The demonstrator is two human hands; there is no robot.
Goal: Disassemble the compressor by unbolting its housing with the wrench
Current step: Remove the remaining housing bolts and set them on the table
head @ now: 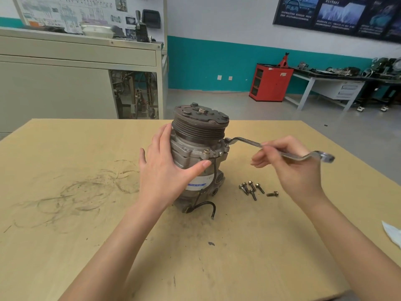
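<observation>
The compressor (198, 157) stands upright on the tan board (86, 213), pulley end up, near the board's middle and a little toward the far edge. My left hand (167, 170) lies flat against its left side, fingers spread open and pressed to the grey housing, thumb (198, 167) reaching across the near face just above the white label (200, 181). It braces the body rather than closing around it.

My right hand (288, 161) is curled around the handle of the ring wrench (280, 149), fingers closed on the shaft past its middle. The wrench runs from the compressor out to the right, its far ring end (325, 157) sticking out beyond my hand. Its other ring end (229, 140) sits on a bolt at the right edge of the housing flange, just under the grooved pulley (200, 124).

6 loose bolts (253, 189) lie on the board just right of the compressor's base, 5 in a close cluster and 1 a bit farther right. A black wire (206, 205) trails from the compressor's near side onto the board. A scrap of white paper (391, 234) lies at the right edge.
</observation>
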